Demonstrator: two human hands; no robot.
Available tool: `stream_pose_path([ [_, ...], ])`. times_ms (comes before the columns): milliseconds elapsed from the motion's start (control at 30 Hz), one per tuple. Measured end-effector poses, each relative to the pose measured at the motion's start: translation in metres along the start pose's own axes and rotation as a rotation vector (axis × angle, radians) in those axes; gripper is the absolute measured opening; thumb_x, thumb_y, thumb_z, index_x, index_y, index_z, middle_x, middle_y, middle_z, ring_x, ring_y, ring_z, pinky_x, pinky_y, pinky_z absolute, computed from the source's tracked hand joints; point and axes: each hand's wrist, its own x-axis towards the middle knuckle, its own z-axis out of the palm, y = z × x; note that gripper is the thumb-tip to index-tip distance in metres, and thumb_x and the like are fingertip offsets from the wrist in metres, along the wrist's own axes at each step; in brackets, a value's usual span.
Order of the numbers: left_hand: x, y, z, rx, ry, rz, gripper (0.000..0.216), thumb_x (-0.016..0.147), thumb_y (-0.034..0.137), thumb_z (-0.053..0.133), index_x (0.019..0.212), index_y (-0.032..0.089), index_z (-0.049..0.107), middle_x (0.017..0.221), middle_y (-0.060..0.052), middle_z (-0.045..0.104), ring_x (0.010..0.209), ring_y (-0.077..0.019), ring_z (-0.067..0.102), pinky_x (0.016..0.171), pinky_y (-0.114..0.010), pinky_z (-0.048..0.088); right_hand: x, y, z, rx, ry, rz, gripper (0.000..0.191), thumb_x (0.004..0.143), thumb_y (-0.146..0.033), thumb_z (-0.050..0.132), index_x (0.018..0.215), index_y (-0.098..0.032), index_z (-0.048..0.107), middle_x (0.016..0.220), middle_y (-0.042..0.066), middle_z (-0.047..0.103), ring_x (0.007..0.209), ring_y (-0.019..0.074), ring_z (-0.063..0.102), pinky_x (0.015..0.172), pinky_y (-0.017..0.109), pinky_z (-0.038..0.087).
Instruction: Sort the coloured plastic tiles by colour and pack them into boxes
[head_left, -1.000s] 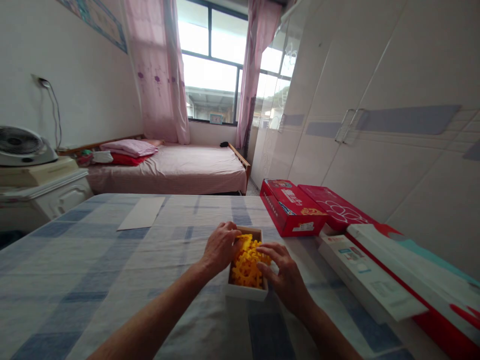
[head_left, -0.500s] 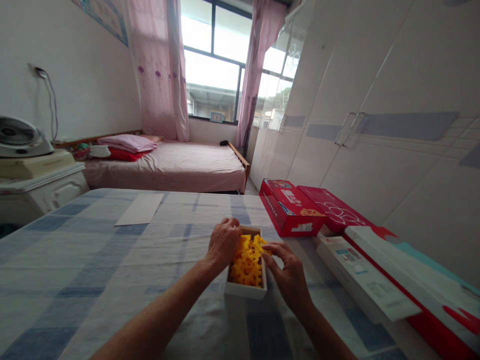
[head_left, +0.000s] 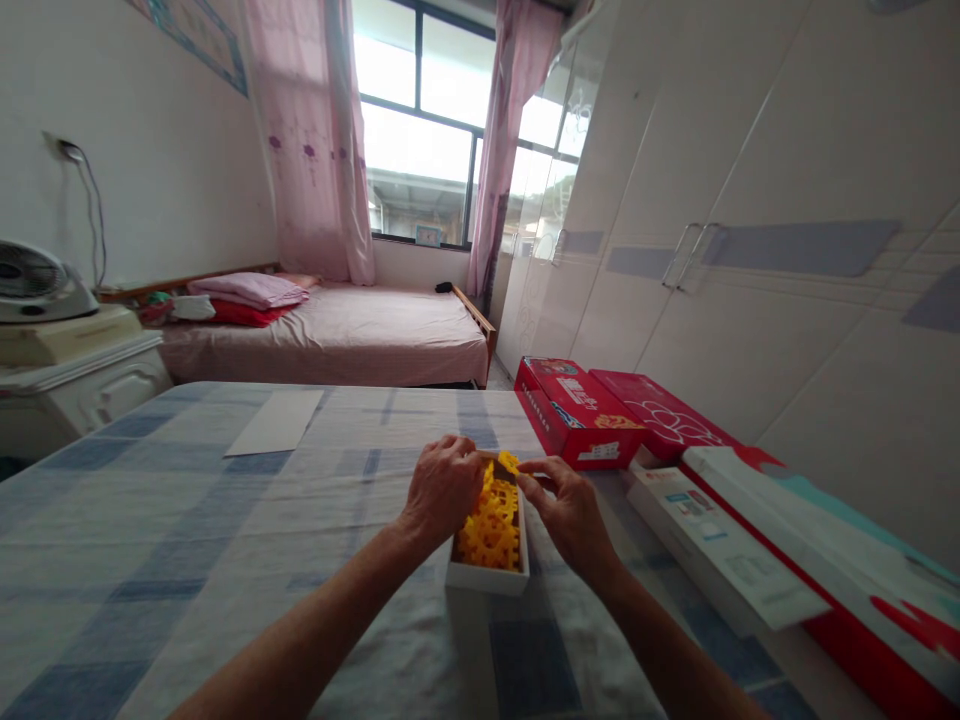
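Both hands grip yellow pieces in the box (left, right), probably; gentle pulls work best.

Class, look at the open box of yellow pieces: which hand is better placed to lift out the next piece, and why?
Probably the right hand: its fingertips sit at a raised piece by the far end of the box. The left hand rests along the box's left side.

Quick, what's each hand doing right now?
Left hand: closed on the yellow pieces in the small box.
Right hand: pinching a yellow piece.
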Motion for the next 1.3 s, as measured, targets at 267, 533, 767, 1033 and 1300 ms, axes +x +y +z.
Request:
stream_pose_path([
  [267,0.006,-0.014,-0.012,-0.028,0.043,-0.130,0.020,0.081,0.022,0.048,0.084,0.020,0.067,0.108,-0.006,0.063,0.100,-0.0216,0.055,0.081,-0.034,0.044,0.014,0.002,0.028,-0.474,-0.079,-0.091,0.020,0.087,-0.023,0.046,0.082,-0.020,0.065,0.091,0.004,0.066,0.088,0.0172,0.059,0.084,0.032,0.039],
  [533,0.020,-0.058,-0.041,0.089,-0.060,-0.226,0.028,0.082,0.033,0.047,0.094,0.019,0.067,0.109,-0.007,0.063,0.101,-0.0235,0.056,0.084,-0.036,0.045,0.020,0.001,0.029,-0.576,-0.205,-0.225,0.030,0.091,-0.030,0.041,0.114,-0.023,0.058,0.119,0.004,0.060,0.119,0.0213,0.045,0.097,0.038,0.029],
  [767,-0.032,-0.158,-0.046,0.299,-0.223,-0.579,0.040,0.082,0.038,0.042,0.110,0.017,0.061,0.120,-0.011,0.056,0.104,-0.0274,0.054,0.081,-0.038,0.045,0.025,0.014,0.020,-0.463,-0.279,-0.174,0.036,0.092,-0.028,0.034,0.121,-0.023,0.056,0.124,0.004,0.058,0.119,0.0181,0.047,0.100,0.034,0.031],
  [1033,-0.083,-0.209,-0.043,0.345,-0.335,-0.786,0.056,0.080,0.050,0.039,0.115,0.010,0.056,0.113,-0.018,0.059,0.102,-0.0322,0.055,0.084,-0.040,0.043,0.021,0.018,0.021,-0.450,-0.203,-0.149,0.031,0.085,-0.023,0.048,0.113,-0.021,0.060,0.113,0.005,0.064,0.110,0.0188,0.054,0.093,0.031,0.038],
  [1300,-0.098,-0.221,-0.029,0.401,-0.305,-0.690,0.047,0.082,0.043,0.035,0.104,0.012,0.063,0.105,-0.016,0.063,0.099,-0.0314,0.057,0.079,-0.038,0.044,0.026,0.003,0.018,-0.696,0.069,-0.087,0.034,0.084,-0.017,0.043,0.114,-0.018,0.060,0.100,0.011,0.067,0.092,0.0220,0.062,0.081,0.033,0.042],
])
